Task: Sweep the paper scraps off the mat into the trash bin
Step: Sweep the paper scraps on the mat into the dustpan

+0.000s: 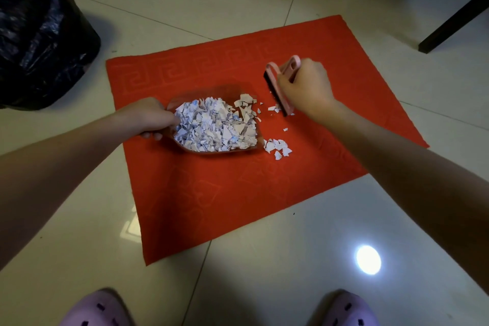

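The right hand is wrapped tight around the looped handle of a small pink brush, whose dark bristles are pressed to the red mat just right of the dustpan's mouth. Most of the handle is hidden by the fingers, so how it's shaped can't really be made out. The left hand is closed on the back end of a see-through reddish dustpan; that handle is covered too, and the pan's walls are hard to tell from the mat since the colour is nearly the same.

The dustpan is heaped with white paper scraps, right beside the left hand's fingers. A few loose scraps are lying just in front of the bristles, and a small cluster is left on the mat at the pan's near right corner, below the right hand.

The mat is laid crooked on a pale tiled floor, with a key-pattern border faintly pressed into it. A bright light spot is reflected in the tiles near the bottom. The trash bin, lined with a black bag, is parked at upper left, well apart from the mat and cut off by the frame. Dark furniture legs are seen at the top and right, also cropped. Two lilac slippers are clipped at the bottom edge.
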The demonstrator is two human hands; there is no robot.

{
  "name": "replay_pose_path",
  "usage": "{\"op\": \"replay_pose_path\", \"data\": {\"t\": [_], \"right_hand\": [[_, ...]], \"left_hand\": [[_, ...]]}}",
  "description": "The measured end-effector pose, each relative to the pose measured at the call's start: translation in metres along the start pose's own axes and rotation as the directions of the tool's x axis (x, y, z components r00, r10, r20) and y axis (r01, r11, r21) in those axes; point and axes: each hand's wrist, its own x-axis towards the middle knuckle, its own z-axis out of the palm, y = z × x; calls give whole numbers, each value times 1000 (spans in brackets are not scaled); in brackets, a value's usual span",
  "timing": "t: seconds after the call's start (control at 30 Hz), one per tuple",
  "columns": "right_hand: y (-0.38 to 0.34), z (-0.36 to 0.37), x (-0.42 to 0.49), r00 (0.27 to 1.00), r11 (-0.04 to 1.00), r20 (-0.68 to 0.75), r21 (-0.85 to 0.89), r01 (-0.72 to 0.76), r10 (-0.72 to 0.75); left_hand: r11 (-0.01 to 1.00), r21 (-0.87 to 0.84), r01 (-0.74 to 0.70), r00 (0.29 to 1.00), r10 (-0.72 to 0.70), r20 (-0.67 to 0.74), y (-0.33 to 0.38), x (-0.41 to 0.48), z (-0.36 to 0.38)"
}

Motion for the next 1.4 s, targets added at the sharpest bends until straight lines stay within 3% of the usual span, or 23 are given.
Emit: {"op": "replay_pose_path", "data": {"t": [0.13, 0.23, 0.3, 0.5, 0.63, 0.87, 1.0, 1.23, 1.4], "right_hand": [[12, 7, 16, 994, 982, -108, -186, -36, 16], [15, 15, 23, 993, 963, -77, -248, -107, 91], [11, 24, 21, 995, 967, -7, -234, -99, 100], [-10, 33, 5, 986, 992, 159, -110, 68, -50], [-10, 22, 3, 982, 996, 164, 23, 87, -90], [-6, 10, 29, 997, 978, 42, -198, 69, -62], [-13, 23, 34, 987, 986, 157, -161, 44, -19], [1, 10, 19, 891, 952, 416, -153, 266, -182], [12, -16, 10, 910, 964, 348, -57, 261, -226]], "left_hand": [[1000, -17, 10, 1000, -10, -18, -4, -1, -4], [1000, -22, 18, 999, -19, -35, -10, -2, -7], [999, -26, 31, 999, -32, -42, -14, -3, -8], [998, -32, 49, 997, -51, -50, -14, -3, -8], [997, -45, 56, 997, -59, -48, -12, -2, -8], [996, -63, 63, 997, -65, -38, -12, -1, -5], [995, -71, 65, 997, -67, -25, -13, -1, -3], [995, -78, 57, 998, -58, -5, -15, 2, -1], [997, -70, 43, 999, -44, -4, -11, 3, 2]]}}
